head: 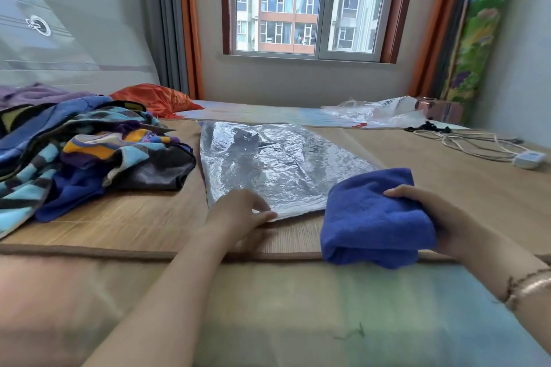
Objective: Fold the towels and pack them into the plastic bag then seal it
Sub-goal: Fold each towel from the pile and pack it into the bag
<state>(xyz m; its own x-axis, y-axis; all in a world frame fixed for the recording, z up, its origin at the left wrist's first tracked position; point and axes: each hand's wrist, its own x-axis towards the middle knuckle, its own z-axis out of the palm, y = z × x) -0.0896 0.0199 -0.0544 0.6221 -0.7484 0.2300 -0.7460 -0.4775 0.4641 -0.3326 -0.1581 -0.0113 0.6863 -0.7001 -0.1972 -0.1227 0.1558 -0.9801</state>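
We see the plastic bag (268, 164) flat on the mat (119, 217) at centre, w/ the heap of unfolded towels (83, 152) just left of it and a pillow (152, 98) behind that heap. The left hand (241, 208) sits on the bag's near edge, and the right hand (429, 217) holds the folded towel (369, 217) just right of the bag's near corner, overlapping it. Far right, well apart from the bag, lie a cable (465, 143) and adapter (529, 158), w/ a second bag (378, 112) behind them, below the window (307, 3).
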